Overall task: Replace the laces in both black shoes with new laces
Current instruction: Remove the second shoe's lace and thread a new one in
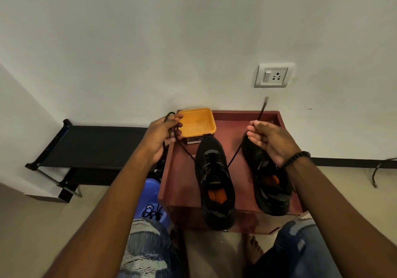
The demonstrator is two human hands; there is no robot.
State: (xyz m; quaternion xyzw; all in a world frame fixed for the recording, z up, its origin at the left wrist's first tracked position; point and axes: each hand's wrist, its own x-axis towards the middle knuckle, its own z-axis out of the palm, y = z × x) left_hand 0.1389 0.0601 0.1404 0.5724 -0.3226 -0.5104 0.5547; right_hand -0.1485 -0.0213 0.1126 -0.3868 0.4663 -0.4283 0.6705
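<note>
Knees (148, 247) near; hands (160, 137) (268, 140) pinch lace (189, 155) taut above shoe (214, 183).

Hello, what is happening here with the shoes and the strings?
A person is lacing the left black shoe on a reddish table. The left hand grips one end of the black lace; the right hand pinches the other end, and both pull it up and apart. The right shoe lies beside it, with a yellow tub behind.

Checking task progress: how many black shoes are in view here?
2, both on the red stand: the middle shoe with its lace pulled out sideways by both hands, and the right shoe, partly behind the right hand.
</note>
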